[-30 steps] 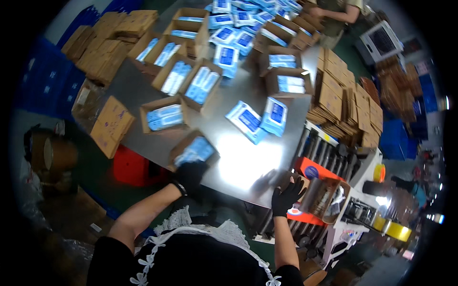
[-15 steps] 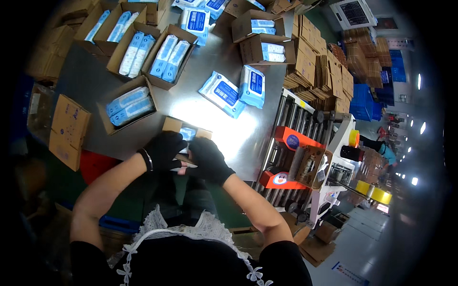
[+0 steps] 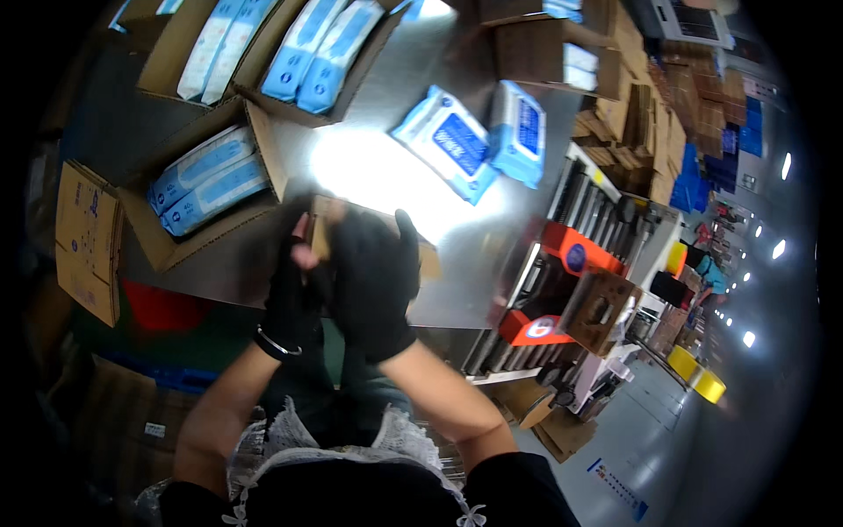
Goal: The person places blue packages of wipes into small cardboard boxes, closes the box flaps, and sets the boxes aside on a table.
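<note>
Shiny metal table point(image 3: 465, 294) with bright glare mid-surface carries open cardboard boxes point(image 3: 265, 147) at left, more at upper right, plus two blue-white soft packs point(image 3: 448, 145) lying loose, touching.

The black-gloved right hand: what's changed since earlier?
The right hand swung left from beside the orange-railed roller machine to the nearest brown cardboard box, joining the black-gloved left hand; blur hides their grip. Two blue-and-white packs stayed on the metal table.
</note>
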{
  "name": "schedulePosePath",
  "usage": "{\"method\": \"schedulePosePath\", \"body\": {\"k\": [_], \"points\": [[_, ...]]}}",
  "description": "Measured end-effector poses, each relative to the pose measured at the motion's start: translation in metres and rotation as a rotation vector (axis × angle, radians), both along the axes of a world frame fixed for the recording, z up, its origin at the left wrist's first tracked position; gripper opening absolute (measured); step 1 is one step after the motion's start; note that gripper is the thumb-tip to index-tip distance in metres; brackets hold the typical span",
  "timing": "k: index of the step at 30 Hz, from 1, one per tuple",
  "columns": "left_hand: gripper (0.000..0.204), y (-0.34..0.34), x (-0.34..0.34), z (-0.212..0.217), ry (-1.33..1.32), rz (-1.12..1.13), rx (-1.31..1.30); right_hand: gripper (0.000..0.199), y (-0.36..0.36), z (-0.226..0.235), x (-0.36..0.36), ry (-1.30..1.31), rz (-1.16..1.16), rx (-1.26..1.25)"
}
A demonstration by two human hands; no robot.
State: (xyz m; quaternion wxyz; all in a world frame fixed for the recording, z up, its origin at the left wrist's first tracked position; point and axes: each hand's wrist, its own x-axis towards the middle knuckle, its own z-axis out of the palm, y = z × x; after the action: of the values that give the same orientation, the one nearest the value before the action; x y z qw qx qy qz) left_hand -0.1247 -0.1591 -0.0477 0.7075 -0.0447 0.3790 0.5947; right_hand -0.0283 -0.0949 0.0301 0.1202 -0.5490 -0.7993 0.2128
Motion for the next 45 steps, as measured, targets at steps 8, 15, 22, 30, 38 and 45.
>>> {"method": "schedulePosePath", "body": {"k": [8,15,22,30,38,45], "points": [[0.053,-0.025,-0.072,0.033,1.124,-0.649,0.272,0.078,-0.023,-0.028,0.004,-0.211,0.016,0.032],[0.035,-0.006,-0.157,0.045,2.289,-0.754,0.355,0.065,-0.014,-0.032,0.018,-0.205,0.164,-0.001],[0.026,-0.037,-0.160,0.057,2.487,-0.855,0.288,0.060,-0.022,-0.028,0.082,-0.282,0.146,0.042],[0.009,-0.031,-0.051,0.061,2.016,-0.886,0.613,0.062,-0.016,-0.045,0.237,-0.303,0.117,0.210],[0.010,0.034,0.032,0.062,1.872,-0.742,1.095,0.073,-0.026,-0.001,0.274,-0.336,-0.191,0.153],[0.055,0.027,0.017,0.092,1.923,-0.721,0.758,0.022,-0.050,0.004,0.151,0.519,-0.585,-0.085]]}}
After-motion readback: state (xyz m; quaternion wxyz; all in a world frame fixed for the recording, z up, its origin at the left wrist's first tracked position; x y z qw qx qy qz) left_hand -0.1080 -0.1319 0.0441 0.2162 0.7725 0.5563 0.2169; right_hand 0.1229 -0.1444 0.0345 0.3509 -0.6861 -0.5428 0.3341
